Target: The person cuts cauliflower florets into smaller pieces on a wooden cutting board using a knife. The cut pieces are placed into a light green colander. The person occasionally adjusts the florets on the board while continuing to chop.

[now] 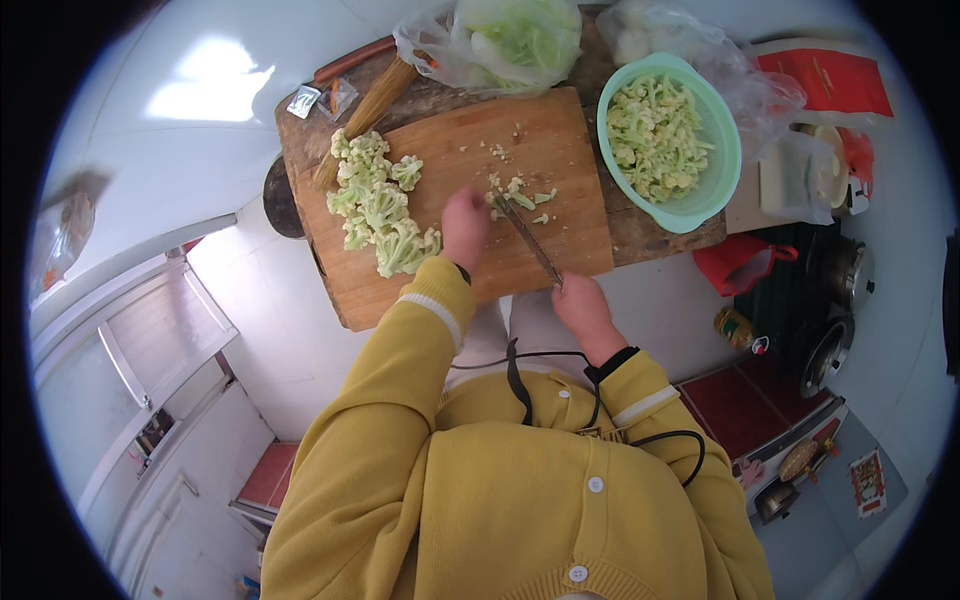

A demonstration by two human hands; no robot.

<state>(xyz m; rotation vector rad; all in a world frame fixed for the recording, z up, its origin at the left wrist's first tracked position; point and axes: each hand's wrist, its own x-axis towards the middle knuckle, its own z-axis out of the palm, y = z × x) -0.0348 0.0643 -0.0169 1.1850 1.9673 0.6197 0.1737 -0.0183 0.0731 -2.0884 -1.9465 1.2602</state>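
My right hand [585, 307] grips the handle of a kitchen knife [529, 241] at the front of the wooden cutting board [525, 127]. The blade points away and to the left, its tip by small cut cauliflower pieces [517, 191]. Left of the tip, my left hand [466, 225] is over the board with curled fingers; whether anything is pinched in them is hidden. Larger cauliflower florets [379, 206] lie in a heap along the board's left side. To the right, a mint-green plastic colander [724, 169] holds many cut cauliflower pieces [656, 142].
Behind the board are a straw brush [379, 94] and a plastic bag of green vegetables [517, 41]. Small packets [304, 101] lie at the worn wooden table's [450, 97] back left. On the right are a red bag [739, 262], an oil bottle [735, 328] and pots [851, 277].
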